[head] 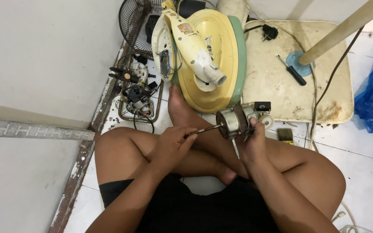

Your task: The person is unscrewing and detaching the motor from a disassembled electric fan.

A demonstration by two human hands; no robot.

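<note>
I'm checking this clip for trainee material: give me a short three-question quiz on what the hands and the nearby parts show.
1. True or false: the right hand holds the fan motor.
2. What does the left hand pinch? A) the motor shaft B) the black-handled screwdriver C) the black plug
3. Fill in: the screwdriver lies on the cream fan ____.

Key: 1 true. 2 A. 3 base.
</note>
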